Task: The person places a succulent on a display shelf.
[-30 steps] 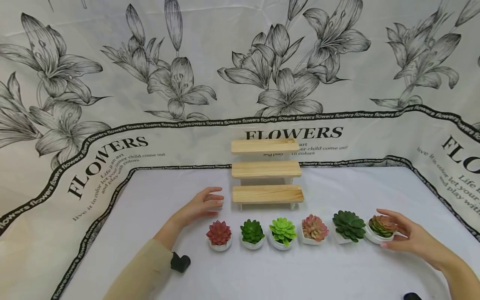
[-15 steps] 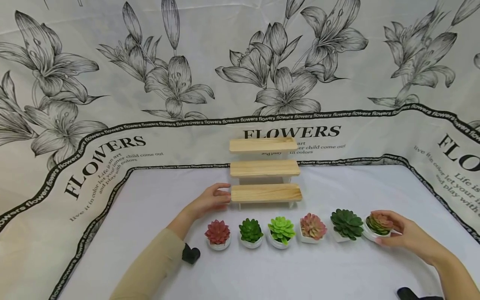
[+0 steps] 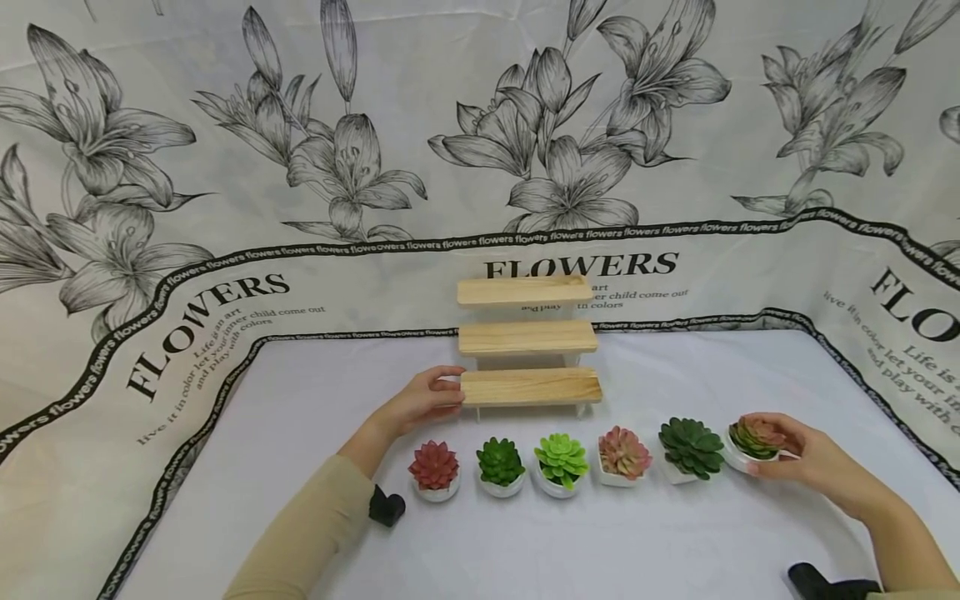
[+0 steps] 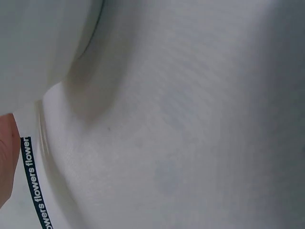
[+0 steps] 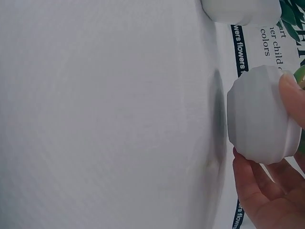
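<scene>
At the right end of a row of artificial succulents, my right hand [image 3: 817,458] grips the round white pot of a reddish-green succulent [image 3: 757,438]. In the right wrist view the white pot [image 5: 259,114] sits between thumb and fingers, with a shadow beside its base; whether it is clear of the cloth I cannot tell. My left hand [image 3: 416,402] holds the left end of the lowest board of a three-tier wooden display stand [image 3: 531,388]. Only a fingertip [image 4: 6,157] of it shows in the left wrist view, below a blurred pale shape.
Leftward from the held pot stand a dark green succulent [image 3: 692,448], a pink one [image 3: 624,454], a bright green one [image 3: 562,458], a deep green one [image 3: 500,463] and a red one [image 3: 435,468]. A flower-printed cloth [image 3: 375,292] rises behind the white tabletop [image 3: 600,550].
My left hand has moved right and reached the end of the lowest board. My right hand stays at the reddish-green succulent, its fingers now closer around the pot. The view has shifted slightly.
</scene>
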{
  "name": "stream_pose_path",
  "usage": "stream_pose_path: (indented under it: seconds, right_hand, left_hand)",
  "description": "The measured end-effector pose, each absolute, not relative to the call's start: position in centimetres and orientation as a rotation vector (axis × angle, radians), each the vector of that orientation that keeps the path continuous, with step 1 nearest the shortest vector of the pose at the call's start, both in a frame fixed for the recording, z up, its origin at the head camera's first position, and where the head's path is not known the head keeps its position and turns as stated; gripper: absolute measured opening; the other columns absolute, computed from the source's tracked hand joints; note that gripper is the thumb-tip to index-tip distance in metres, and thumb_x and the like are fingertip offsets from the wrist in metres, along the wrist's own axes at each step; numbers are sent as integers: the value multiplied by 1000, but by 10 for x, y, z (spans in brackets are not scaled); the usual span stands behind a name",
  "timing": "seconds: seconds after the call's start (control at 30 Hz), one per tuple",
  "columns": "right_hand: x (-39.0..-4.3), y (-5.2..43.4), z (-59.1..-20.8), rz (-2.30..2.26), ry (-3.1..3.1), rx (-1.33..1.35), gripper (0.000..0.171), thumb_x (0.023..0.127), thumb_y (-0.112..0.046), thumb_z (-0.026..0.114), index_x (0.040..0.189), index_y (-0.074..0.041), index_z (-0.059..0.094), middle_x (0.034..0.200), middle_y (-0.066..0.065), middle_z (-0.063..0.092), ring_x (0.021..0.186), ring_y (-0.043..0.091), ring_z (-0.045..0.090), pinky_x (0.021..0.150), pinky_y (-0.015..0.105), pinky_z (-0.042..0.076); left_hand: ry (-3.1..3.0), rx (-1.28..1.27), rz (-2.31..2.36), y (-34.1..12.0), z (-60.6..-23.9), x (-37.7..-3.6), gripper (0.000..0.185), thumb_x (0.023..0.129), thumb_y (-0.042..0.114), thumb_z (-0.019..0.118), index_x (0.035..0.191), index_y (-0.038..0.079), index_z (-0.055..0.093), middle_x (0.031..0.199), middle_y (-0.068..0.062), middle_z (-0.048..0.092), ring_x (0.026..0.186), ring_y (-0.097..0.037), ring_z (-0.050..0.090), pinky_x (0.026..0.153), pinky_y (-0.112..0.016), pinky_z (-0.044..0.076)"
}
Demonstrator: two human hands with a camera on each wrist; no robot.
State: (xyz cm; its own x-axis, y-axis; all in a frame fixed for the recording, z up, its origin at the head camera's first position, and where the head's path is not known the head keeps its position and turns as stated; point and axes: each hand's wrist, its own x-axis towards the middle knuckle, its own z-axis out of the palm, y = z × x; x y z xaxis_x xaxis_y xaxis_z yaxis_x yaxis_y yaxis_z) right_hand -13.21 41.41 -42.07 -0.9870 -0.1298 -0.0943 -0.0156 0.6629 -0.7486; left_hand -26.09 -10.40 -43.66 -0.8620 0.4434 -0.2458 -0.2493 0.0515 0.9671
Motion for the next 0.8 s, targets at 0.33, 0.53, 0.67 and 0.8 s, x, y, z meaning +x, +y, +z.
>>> stream_pose_path:
  seconds: [0.33,0.53,0.67,0.8]
  right_hand:
    - [-140,418,-401,-1218,2759,-110,59,85,-19,69,135,-7,40,107,-31,42,93,-17,40,69,17,46]
    - [-152,418,-388,-1210,2768,-93,60,86,-20,68,137,-11,38,109,-30,37,94,-18,34,69,12,44]
    - [-161,415,-377,-1204,2789,-108,62,86,-20,68,138,-11,36,113,-23,37,95,-15,33,78,29,47]
    - [-170,409,-364,-1192,2791,-139,63,86,-19,68,137,-7,35,113,-21,39,95,-13,35,78,32,47]
  left_hand:
    - [1824,142,1909,-99,-431,-257,51,89,-4,56,137,-1,39,102,-10,53,86,-14,58,86,-33,52]
    - [1861,42,1928,-96,-431,-259,49,87,-7,57,134,0,45,110,-15,51,87,-16,57,89,-36,51]
    - [1862,7,1932,-94,-432,-260,49,87,-8,57,134,0,45,112,-16,50,87,-16,57,90,-36,50]
    - [1855,3,1940,-94,-433,-260,49,87,-8,57,134,0,45,111,-15,51,88,-16,57,90,-36,50]
